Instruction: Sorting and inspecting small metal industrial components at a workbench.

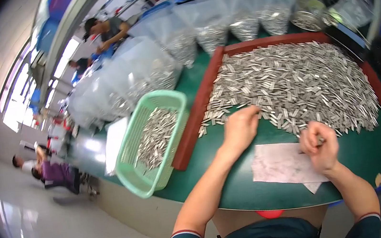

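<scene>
A broad heap of small, flat grey metal pieces point(291, 77) covers much of the green tabletop point(228, 188). My left hand point(241, 127) is at the near edge of the heap, its fingertips drawn together; what is between them, if anything, I cannot make out. Closed in a fist, my right hand point(320, 145) is over the right end of a stained whitish cloth or paper sheet point(278, 163). A bit of grey metal shows between its curled fingers, so it seems to hold one or more of the pieces.
Dark red strips point(199, 113) border the heap. A light green plastic basket point(158, 183) with more pieces stands left. Clear bags point(209, 20) of metal pieces line the back. A metal bowl point(307, 20) is at back right. Other people point(114, 30) work farther off.
</scene>
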Demonstrator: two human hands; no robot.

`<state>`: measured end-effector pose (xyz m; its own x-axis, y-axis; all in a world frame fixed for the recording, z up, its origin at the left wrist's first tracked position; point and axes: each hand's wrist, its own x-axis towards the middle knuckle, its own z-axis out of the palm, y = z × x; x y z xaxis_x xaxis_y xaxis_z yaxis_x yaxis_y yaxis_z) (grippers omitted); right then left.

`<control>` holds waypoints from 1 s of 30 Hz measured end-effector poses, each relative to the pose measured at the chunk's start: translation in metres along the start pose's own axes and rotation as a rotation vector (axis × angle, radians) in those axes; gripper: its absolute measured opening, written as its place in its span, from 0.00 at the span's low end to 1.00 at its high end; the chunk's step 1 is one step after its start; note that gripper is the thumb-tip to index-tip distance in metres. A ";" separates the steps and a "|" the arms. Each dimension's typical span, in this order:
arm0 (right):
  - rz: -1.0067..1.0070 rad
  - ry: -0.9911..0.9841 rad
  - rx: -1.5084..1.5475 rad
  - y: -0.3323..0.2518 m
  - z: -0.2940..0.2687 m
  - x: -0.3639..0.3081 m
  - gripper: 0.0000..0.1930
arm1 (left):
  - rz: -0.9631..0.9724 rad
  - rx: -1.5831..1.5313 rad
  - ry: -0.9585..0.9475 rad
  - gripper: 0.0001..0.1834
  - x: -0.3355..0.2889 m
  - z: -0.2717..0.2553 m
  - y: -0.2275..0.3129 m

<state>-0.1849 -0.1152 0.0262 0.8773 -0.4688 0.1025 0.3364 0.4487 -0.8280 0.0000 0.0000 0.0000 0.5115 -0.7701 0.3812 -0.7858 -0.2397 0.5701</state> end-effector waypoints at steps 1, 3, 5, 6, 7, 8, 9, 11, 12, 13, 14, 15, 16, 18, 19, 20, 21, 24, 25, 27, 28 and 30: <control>0.022 0.008 0.004 0.004 0.001 0.000 0.18 | 0.076 0.053 0.008 0.08 -0.004 0.000 -0.002; 0.003 -0.038 0.025 -0.018 -0.017 0.009 0.19 | 0.122 0.143 0.019 0.06 0.017 0.014 0.011; -0.005 0.014 0.048 -0.010 -0.004 0.002 0.19 | 0.237 0.103 0.036 0.03 0.010 0.006 0.006; -0.006 0.024 0.062 -0.007 0.006 0.001 0.19 | 0.232 0.121 0.031 0.03 0.005 -0.002 0.004; -0.003 0.030 0.068 -0.006 0.008 0.002 0.19 | 0.222 0.108 0.032 0.03 0.002 -0.006 0.005; 0.006 0.042 0.109 -0.005 0.010 0.003 0.19 | 0.204 0.089 0.030 0.04 -0.002 -0.009 0.007; 0.008 0.047 0.116 -0.004 0.012 0.004 0.18 | 0.152 0.082 -0.021 0.05 -0.006 -0.012 0.007; -0.006 0.038 0.118 -0.003 0.013 0.007 0.17 | 0.114 0.056 -0.047 0.08 -0.010 -0.012 0.003; -0.006 0.014 0.111 -0.003 0.012 0.007 0.17 | 0.094 0.031 -0.064 0.08 -0.010 -0.013 0.004; -0.007 -0.009 0.104 -0.004 0.012 0.007 0.18 | 0.074 0.005 -0.082 0.08 -0.010 -0.014 0.004; -0.007 -0.008 0.102 -0.004 0.014 0.007 0.18 | 0.059 -0.019 -0.083 0.08 -0.011 -0.014 0.004; -0.001 -0.022 0.097 -0.004 0.016 0.007 0.18 | -0.004 -0.168 -0.101 0.08 -0.009 -0.019 0.008; -0.005 0.025 0.113 -0.004 0.018 0.006 0.17 | -0.065 -0.317 -0.119 0.08 -0.008 -0.023 0.012; -0.021 0.057 0.113 -0.004 0.018 0.005 0.18 | -0.292 -1.016 -0.208 0.07 -0.003 -0.012 0.009; -0.021 0.052 0.110 -0.005 0.017 0.005 0.18 | -0.529 -1.512 -0.364 0.07 0.000 -0.015 0.015; -0.027 0.053 0.106 -0.005 0.016 0.005 0.18 | -0.613 -1.705 -0.350 0.05 0.000 -0.011 0.018; -0.035 0.060 0.100 -0.005 0.016 0.003 0.18 | -0.610 -1.690 -0.355 0.05 -0.001 -0.009 0.020; -0.028 0.044 0.089 -0.009 0.017 0.003 0.18 | -0.615 -1.650 -0.386 0.06 -0.004 -0.006 0.021; -0.025 0.033 0.086 -0.006 0.015 0.005 0.19 | -0.623 -1.615 -0.372 0.09 -0.004 -0.009 0.022; 0.035 0.033 0.120 -0.004 0.014 0.007 0.19 | -0.652 -1.586 -0.362 0.13 -0.006 -0.014 0.019; 0.039 0.022 0.100 -0.006 0.014 0.008 0.19 | -0.653 -1.583 -0.372 0.14 -0.005 -0.014 0.019; 0.043 0.020 0.085 -0.008 0.011 0.009 0.19 | -0.675 -1.620 -0.346 0.13 -0.005 -0.014 0.020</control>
<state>-0.1759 -0.1145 0.0396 0.8850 -0.4621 0.0563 0.3272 0.5315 -0.7813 -0.0131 0.0069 0.0196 0.3119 -0.9216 -0.2309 0.7081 0.0635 0.7032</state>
